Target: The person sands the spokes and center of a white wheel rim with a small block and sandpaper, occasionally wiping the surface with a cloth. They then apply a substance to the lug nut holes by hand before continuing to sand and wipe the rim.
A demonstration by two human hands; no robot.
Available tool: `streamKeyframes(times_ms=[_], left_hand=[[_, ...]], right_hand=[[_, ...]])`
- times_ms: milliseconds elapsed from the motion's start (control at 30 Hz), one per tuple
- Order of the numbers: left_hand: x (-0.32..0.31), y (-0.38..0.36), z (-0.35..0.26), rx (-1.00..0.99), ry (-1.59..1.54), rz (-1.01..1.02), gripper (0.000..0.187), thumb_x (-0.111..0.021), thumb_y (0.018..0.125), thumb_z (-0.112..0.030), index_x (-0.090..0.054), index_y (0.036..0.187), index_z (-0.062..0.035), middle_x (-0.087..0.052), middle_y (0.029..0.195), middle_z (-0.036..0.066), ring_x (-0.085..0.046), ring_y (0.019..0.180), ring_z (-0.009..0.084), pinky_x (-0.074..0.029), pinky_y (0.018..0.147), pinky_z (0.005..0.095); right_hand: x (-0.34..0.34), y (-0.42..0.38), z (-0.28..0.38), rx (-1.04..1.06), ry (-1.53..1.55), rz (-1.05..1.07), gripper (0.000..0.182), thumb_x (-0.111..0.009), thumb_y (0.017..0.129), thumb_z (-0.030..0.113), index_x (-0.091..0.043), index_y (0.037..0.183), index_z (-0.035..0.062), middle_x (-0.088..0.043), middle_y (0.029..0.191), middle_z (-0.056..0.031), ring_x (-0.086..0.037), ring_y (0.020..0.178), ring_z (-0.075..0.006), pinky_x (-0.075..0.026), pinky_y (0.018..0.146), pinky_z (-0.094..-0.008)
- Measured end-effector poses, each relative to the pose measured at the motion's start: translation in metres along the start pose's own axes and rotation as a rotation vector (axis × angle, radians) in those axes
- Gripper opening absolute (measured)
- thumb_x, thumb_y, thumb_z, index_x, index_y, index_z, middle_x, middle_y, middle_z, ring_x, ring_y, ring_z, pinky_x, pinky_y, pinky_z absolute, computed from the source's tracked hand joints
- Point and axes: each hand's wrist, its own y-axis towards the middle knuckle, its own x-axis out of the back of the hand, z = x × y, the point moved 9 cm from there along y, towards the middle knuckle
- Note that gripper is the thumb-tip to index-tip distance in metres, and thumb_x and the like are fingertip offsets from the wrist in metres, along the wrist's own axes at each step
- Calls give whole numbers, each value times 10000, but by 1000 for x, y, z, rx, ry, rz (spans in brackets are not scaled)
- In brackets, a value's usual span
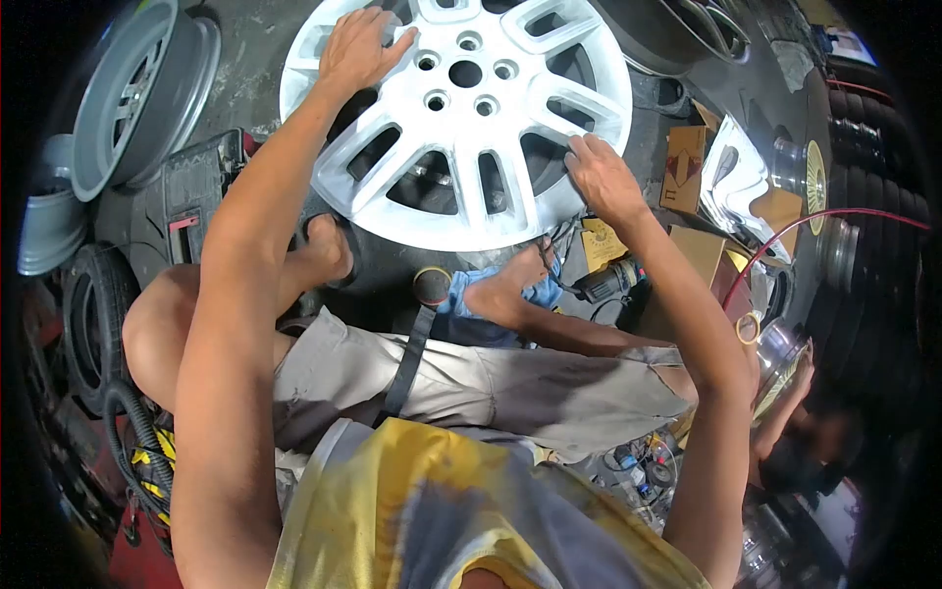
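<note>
A white alloy wheel rim (pixel 471 128) lies face up before me, with a round centre hole and several bolt holes around it. My left hand (pixel 361 49) rests on its upper left spokes, thumb spread away from the fingers. At the lower right edge, my right hand (pixel 603 179) has its fingers bent over the rim, tips against a spoke end. The palm side of this hand is hidden. Below the rim, a roll of tape (pixel 432 286) sits on the floor between my feet.
Grey rims (pixel 137 98) stand at the left, above a tyre (pixel 98 324). Cardboard boxes (pixel 684 167), a power tool (pixel 608 282) and a red hose (pixel 834 218) are at the right. Another person's hand (pixel 800 378) is by a shiny rim (pixel 780 358) at the lower right.
</note>
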Motion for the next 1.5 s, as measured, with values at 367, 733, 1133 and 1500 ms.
streamKeyframes(times_ms=[367,733,1133,1500], left_hand=[[-13,-4,1,-159,170,-112,589,-589,968,-552,-700,1241,-42,-643,1342,163,-547,1287,351,-384,1148,458],[-10,-1,3,-101,163,61,675,-561,983,-593,-656,1338,-26,-600,1431,173,-505,1363,362,-361,1186,457],[-22,-2,15,-181,191,-156,589,-587,968,-555,-696,1243,-45,-655,1301,148,-562,1256,343,-390,1139,452],[-13,-2,8,-82,133,-53,596,-604,951,-543,-684,1196,-6,-628,1336,214,-539,1286,401,-400,1120,500]], right_hand=[[21,-121,-123,-570,571,-652,155,-627,904,23,-673,1052,19,-629,962,-182,-634,919,-351,-496,834,-433],[22,-84,-62,-379,445,-659,232,-657,832,-26,-669,1058,24,-623,1028,-143,-605,1019,-366,-495,868,-438],[4,-118,-48,-526,572,-666,168,-659,868,-8,-661,1036,0,-622,972,-164,-618,929,-356,-498,827,-441],[12,-87,82,-769,856,-658,263,-765,824,93,-636,1043,28,-643,969,-199,-650,900,-402,-514,762,-482]])
